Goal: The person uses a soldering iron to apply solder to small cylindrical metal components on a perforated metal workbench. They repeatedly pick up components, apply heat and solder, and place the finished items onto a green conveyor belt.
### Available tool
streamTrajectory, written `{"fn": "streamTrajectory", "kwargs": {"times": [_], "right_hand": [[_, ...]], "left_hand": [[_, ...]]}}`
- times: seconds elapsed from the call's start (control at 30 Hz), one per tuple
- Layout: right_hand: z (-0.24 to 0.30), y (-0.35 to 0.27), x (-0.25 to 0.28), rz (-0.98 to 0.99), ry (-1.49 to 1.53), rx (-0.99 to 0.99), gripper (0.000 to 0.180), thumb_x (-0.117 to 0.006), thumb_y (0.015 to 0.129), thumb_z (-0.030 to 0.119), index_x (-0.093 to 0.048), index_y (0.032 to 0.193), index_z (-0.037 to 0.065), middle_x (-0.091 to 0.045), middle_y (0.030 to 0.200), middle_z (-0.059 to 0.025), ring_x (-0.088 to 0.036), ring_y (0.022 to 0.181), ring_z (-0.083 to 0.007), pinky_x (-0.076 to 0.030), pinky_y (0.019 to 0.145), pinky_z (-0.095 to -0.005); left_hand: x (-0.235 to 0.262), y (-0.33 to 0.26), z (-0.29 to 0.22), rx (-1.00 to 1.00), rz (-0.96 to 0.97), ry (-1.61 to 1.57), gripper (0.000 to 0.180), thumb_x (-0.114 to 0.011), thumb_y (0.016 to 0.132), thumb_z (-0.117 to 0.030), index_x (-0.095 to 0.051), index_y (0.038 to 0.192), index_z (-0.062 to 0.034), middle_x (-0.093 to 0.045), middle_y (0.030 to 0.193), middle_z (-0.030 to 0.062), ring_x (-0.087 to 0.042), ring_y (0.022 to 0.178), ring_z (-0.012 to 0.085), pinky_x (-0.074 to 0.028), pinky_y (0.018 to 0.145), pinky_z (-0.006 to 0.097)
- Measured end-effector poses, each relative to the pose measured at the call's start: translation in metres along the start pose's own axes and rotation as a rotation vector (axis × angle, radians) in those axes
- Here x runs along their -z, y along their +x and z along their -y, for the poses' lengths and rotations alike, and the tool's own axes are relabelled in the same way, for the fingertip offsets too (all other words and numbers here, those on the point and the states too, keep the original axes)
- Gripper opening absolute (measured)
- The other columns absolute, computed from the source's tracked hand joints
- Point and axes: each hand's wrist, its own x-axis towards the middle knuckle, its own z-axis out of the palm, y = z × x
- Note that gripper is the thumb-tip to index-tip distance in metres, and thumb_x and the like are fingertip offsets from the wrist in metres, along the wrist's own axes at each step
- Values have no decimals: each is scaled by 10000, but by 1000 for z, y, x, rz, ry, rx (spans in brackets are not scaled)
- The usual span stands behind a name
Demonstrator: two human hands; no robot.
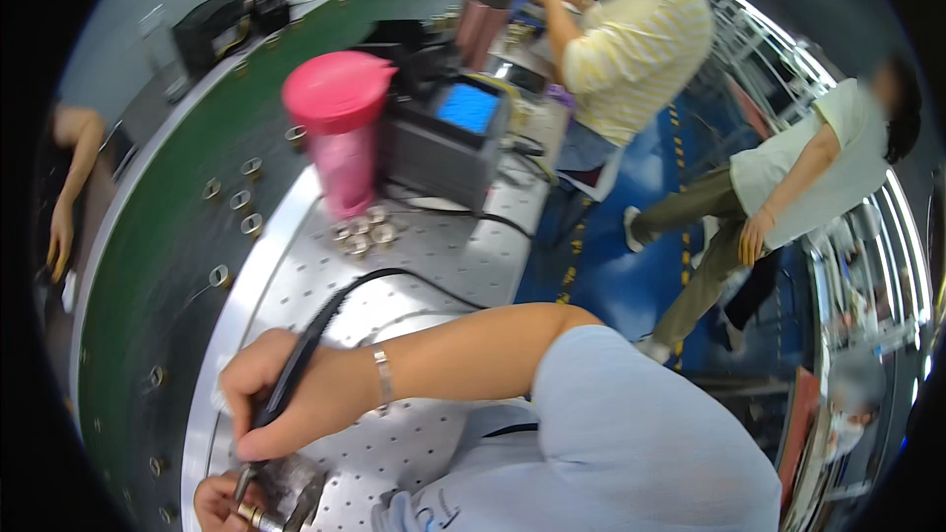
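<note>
My right hand (310,389) is closed round a black corded soldering iron (292,374), its metal tip pointing down at the lower left. Just below that tip, my left hand (215,504) pinches a small brass-and-silver cylindrical part (258,517). Tip and part appear to meet, though blur hides the exact contact. Beside the part lies a crumpled, grey-brown lump (296,488), too blurred to name. The cord curves from the iron's handle across a perforated metal worktop (414,443).
Several small metal rings (363,233) cluster by a pink jug with a red lid (340,99). Next to it stands a dark box with a blue screen (467,108). More rings sit on a curved green conveyor (168,236) at left. Other people stand at right and sit across the belt.
</note>
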Motion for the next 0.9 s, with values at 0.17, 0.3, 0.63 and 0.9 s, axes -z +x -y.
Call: {"fn": "streamTrajectory", "kwargs": {"times": [0.17,0.3,0.63,0.9], "right_hand": [[9,-3,7,63,-288,52,149,-764,713,118,-658,778,35,-648,721,-60,-597,628,-129,-438,556,-256],[12,-9,12,42,-142,38,112,-729,726,60,-643,784,18,-620,680,-50,-555,580,-108,-409,523,-234],[9,-6,13,133,-17,118,208,-739,645,-17,-648,831,-36,-630,694,-101,-578,582,-174,-424,537,-264],[6,-2,15,156,-110,178,225,-748,634,-8,-651,835,-36,-627,680,-98,-578,572,-189,-429,540,-274]], "left_hand": [[-24,4,-12,21,88,-186,310,-721,698,-158,-607,872,73,-577,758,153,-536,604,161,-417,505,241],[-22,14,-22,123,287,-247,262,-698,762,-58,-639,988,60,-597,880,95,-552,731,126,-441,630,223],[-23,24,-8,109,340,-219,206,-684,803,-56,-653,990,23,-647,876,61,-592,712,83,-476,591,195],[-23,24,-11,185,286,-230,273,-747,726,-53,-658,959,58,-621,878,98,-574,752,137,-457,654,232]]}}
